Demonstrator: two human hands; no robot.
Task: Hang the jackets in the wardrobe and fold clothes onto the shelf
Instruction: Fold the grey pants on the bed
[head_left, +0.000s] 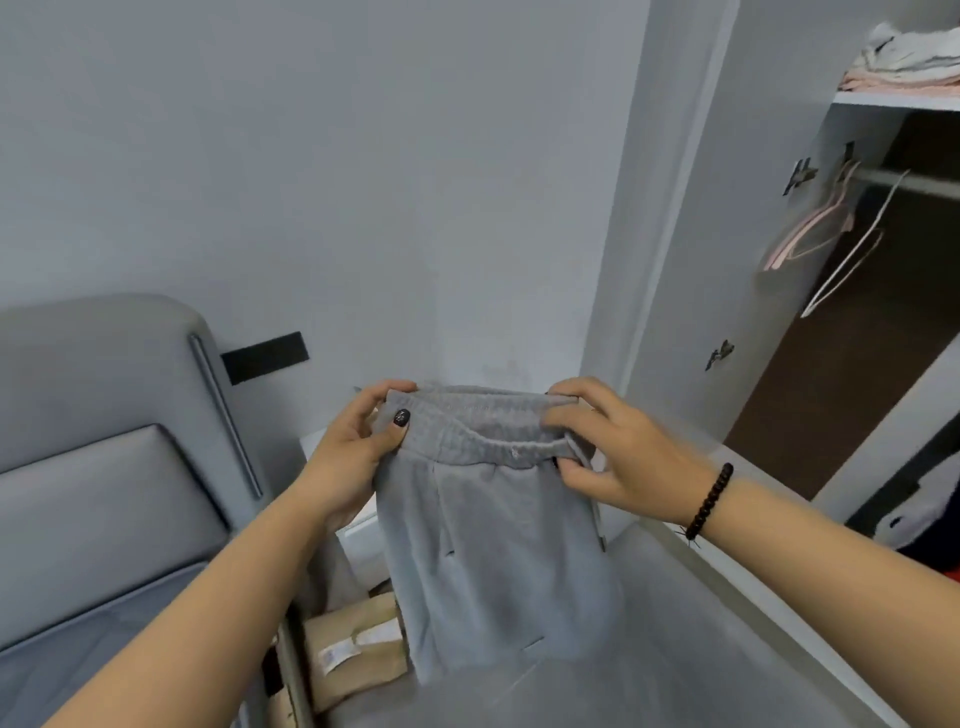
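Here grey trousers hang from both hands' fingers.

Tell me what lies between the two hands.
Head view: the elastic waistband of the grey sweatpants spans from left hand to right hand.

Both forearms reached forward, raised. The left hand and right hand each pinched a corner of a grey fabric waistband between thumb and curled fingers.
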